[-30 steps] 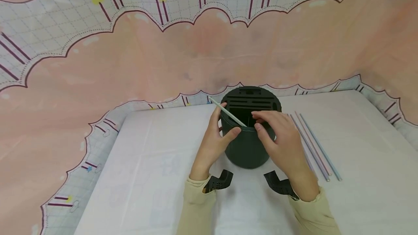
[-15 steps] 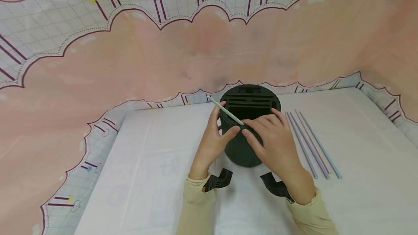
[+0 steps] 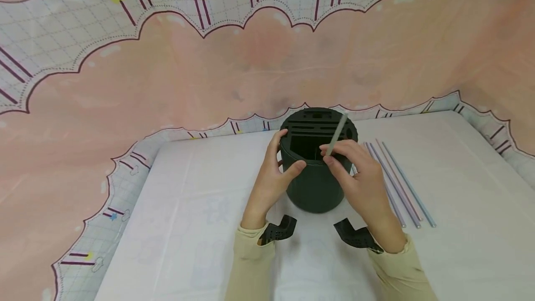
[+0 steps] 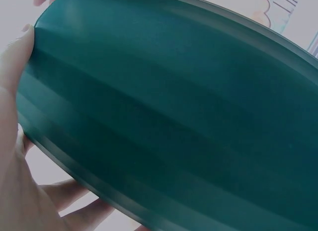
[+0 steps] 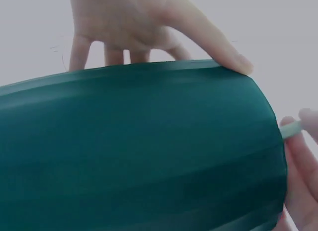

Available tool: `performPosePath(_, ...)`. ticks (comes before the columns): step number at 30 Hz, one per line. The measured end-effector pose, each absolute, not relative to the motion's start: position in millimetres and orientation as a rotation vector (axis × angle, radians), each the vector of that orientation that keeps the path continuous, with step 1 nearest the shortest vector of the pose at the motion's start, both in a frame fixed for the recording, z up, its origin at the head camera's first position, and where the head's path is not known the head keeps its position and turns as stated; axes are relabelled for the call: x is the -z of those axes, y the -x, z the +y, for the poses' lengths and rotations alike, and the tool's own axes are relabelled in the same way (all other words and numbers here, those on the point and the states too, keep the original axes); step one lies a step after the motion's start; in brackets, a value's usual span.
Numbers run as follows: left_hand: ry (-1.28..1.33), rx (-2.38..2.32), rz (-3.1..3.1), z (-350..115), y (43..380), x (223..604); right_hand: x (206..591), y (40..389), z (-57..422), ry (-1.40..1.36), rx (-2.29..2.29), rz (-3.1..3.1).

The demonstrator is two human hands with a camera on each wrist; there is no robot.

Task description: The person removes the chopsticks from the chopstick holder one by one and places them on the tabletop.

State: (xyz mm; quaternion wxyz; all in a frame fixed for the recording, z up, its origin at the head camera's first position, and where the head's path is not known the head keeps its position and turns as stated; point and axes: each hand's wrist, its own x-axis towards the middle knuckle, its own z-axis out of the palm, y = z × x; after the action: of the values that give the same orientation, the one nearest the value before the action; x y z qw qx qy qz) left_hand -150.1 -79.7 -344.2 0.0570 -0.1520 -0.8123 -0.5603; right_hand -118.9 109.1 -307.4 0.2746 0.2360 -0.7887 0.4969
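A dark green round holder (image 3: 315, 187) stands on the table, its top cut with several slots and one larger opening at the front. My left hand (image 3: 271, 175) grips its left side, thumb at the rim and fingers round the back. In the left wrist view the holder's smooth wall (image 4: 164, 112) fills most of the picture. Just over the opening, my right hand (image 3: 363, 171) pinches a thin pale green stick (image 3: 337, 133) near its lower end. That stick tilts up and to the right. The right wrist view shows a short piece of the stick (image 5: 291, 129) between fingers beyond the holder's rim.
Several thin pastel sticks (image 3: 411, 185), purple, pink and blue, lie on the white table cover (image 3: 200, 208) right of the holder. Behind the table hangs a peach curtain (image 3: 234, 73) with a cloud pattern.
The pale green stick leaned left across the holder's left rim; my right hand reached left to it, then came back right, and the stick now tilts right. My left hand has stayed on the holder.
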Motion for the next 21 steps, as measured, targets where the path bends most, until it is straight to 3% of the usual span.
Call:
performPosePath(9,0.449,1.691,-2.475,-78.8,149.6,343.9,285.5,107.9,120.4,-0.484,-1.764,-1.709)
performPosePath(21,0.441,1.703,-2.478,-79.9,147.8,343.2,290.3,122.7,164.2,-0.386,-2.138,-0.921)
